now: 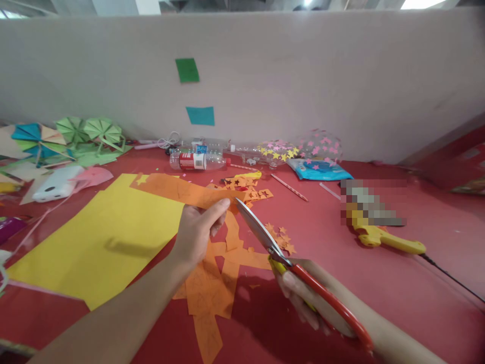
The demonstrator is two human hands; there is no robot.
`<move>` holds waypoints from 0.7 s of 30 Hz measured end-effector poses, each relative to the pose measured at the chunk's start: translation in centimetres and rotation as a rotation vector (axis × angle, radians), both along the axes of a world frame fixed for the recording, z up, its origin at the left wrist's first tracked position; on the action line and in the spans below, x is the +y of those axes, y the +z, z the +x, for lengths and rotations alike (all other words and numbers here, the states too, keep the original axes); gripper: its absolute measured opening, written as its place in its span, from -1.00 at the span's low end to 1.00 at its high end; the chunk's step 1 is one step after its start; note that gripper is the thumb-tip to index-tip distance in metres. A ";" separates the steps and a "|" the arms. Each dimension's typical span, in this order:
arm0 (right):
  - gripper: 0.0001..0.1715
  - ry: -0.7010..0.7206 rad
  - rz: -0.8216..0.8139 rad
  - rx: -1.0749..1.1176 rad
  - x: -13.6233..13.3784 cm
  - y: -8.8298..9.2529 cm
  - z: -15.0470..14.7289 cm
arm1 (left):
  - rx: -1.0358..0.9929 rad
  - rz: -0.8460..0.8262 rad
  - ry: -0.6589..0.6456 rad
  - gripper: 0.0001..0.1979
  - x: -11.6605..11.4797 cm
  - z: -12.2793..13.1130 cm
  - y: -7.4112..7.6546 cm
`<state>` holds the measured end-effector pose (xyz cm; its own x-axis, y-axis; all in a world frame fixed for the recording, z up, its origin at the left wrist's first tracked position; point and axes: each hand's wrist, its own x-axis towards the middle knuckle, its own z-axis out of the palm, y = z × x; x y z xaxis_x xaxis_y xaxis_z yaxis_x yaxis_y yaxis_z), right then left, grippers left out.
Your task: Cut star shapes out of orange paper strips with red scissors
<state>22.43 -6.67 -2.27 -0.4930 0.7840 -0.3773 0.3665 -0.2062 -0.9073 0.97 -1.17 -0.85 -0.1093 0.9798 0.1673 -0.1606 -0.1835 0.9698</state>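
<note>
My left hand (199,227) pinches a long orange paper strip (170,188) near its right end, thumb on top. Faint outlines are drawn on the strip. My right hand (306,296) is wrapped round the red and yellow handles of a pair of scissors (261,230). The blades look closed or nearly so, and their tips point at the strip's end beside my left thumb. Beneath my hands lie several orange paper pieces (210,293). Small orange stars (281,237) are scattered right of the blades.
Yellow sheets (102,232) lie at the left, near a white device (56,183) and folded paper shapes (102,132). Plastic bottles (197,161), a blue packet (320,169) and a striped straw (290,188) are toward the wall. A yellow-handled tool (394,240) with a cord is at the right.
</note>
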 end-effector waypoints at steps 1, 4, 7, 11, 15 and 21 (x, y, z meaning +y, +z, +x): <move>-0.34 -0.002 0.000 -0.001 0.0 0.0 0.0 | 0.020 -0.021 -0.009 -0.62 0.0 -0.1 0.0; -0.35 -0.004 0.003 -0.010 0.0 -0.1 0.0 | 0.048 -0.073 -0.018 -0.65 0.0 -0.2 -0.3; -0.34 -0.004 0.015 -0.025 0.0 -0.2 0.1 | 0.047 -0.092 -0.001 -0.65 0.0 -0.2 -0.5; -0.35 0.036 0.072 -0.038 0.1 -0.1 0.1 | 0.035 -0.113 0.013 -0.65 0.0 -0.1 -0.4; -0.35 0.077 0.091 -0.033 0.2 0.5 0.0 | 0.006 -0.125 0.009 -0.65 0.0 0.0 -0.2; -0.33 0.101 0.064 -0.041 0.1 1.0 0.0 | 0.007 -0.122 0.018 -0.69 0.0 0.0 -0.2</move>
